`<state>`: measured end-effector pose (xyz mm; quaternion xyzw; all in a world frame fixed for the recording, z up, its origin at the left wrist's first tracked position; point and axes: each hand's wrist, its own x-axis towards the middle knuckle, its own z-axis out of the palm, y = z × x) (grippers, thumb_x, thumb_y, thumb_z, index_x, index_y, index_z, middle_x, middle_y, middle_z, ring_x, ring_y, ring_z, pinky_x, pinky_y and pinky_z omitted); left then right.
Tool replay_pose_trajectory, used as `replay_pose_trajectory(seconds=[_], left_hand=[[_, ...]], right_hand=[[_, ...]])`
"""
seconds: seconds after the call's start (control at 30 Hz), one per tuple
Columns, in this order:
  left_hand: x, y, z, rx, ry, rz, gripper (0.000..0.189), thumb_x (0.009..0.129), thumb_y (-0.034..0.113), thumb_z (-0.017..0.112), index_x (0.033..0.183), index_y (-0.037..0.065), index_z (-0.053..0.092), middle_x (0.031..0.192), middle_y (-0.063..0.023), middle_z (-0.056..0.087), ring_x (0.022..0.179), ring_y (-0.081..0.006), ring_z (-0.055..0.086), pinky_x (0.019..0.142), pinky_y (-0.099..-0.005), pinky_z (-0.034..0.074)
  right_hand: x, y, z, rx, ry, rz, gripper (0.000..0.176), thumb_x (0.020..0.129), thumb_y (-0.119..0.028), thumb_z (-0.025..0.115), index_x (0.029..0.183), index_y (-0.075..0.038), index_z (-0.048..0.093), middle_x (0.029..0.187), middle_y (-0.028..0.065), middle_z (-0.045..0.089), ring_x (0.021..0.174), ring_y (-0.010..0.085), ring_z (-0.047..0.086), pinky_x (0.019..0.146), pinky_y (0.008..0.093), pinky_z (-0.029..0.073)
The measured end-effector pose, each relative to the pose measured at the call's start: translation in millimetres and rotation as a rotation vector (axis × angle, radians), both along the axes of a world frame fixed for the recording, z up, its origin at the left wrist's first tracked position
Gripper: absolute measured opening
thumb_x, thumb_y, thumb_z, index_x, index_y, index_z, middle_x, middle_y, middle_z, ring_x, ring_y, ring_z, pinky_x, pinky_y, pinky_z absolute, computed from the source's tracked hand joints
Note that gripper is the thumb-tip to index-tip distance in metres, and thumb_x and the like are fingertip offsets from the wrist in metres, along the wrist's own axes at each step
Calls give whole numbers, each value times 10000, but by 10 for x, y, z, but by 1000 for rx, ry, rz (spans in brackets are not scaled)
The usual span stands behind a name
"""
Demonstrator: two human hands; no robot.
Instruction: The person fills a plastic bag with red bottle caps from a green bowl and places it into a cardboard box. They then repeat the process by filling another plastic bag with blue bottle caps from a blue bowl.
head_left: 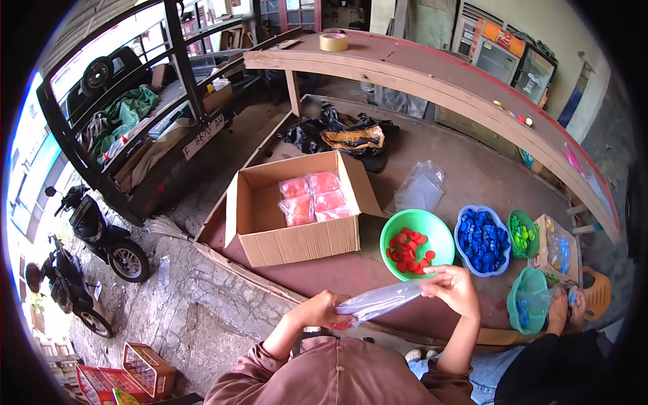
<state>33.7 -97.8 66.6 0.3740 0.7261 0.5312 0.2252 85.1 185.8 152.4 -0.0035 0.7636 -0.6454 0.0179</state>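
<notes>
The left grip [324,310] clasps and the right grip [432,287] pinches opposite ends of a long, clear plastic bag [385,302] near the reddish-brown table [317,277], best kept lightly taut against crumpling.

i view the brown table [472,179] mid-frame, supporting: carton [300,243], centre; green bowl [442,237], centre right; black plastic [304,135], upper centre.

Glossy plastic bag [385,302], matt cardboard box [297,242]
</notes>
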Motion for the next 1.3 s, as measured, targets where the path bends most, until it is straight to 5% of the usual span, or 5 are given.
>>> replay_pose_trajectory(seconds=[0.23, 0.37, 0.53, 1.0, 1.3], left_hand=[[72, -38, -407, -67, -9, -67, 235, 831, 237, 598, 841, 4, 627, 654, -163, 591, 543, -201, 538, 560, -317, 445], [-144, 154, -466, 143, 141, 90, 225, 832, 230, 593, 816, 9, 628, 638, -157, 569, 547, -168, 513, 543, -310, 429], [-540, 306, -214, 246, 560, 121, 220, 693, 136, 648, 885, 47, 589, 909, -113, 592, 859, -265, 557, 716, -373, 429], [-153, -50, -1189, -214, 634, 1, 372, 665, 112, 627, 1032, 85, 571, 1080, -77, 548, 1037, -266, 497, 840, -372, 405], [-338, 49, -1364, -260, 88, 125, 177, 772, 137, 567, 854, -19, 575, 739, -175, 600, 692, -312, 590, 655, -383, 472]], right_hand=[[-16, -24, 77, 327, 259, 89, 323, 730, -59, 672, 1025, 28, 575, 760, 106, 661, 715, 182, 645, 711, 299, 501], [-196, -194, -1, 165, 353, 340, 1002, 528, -316, 831, 1306, -30, 269, 1343, 186, 330, 1190, 267, 405, 936, 387, 371], [-280, -664, -594, 331, 405, 128, 253, 661, 17, 668, 906, -32, 631, 889, 95, 629, 845, 230, 610, 735, 309, 476], [257, -633, -1990, 828, 473, 197, 407, 705, -187, 627, 1094, -93, 550, 1201, 84, 465, 1123, 250, 446, 904, 385, 389], [34, -746, -2052, 325, 150, -123, 194, 861, -138, 475, 817, 33, 555, 701, 240, 552, 665, 397, 550, 545, 431, 402]])
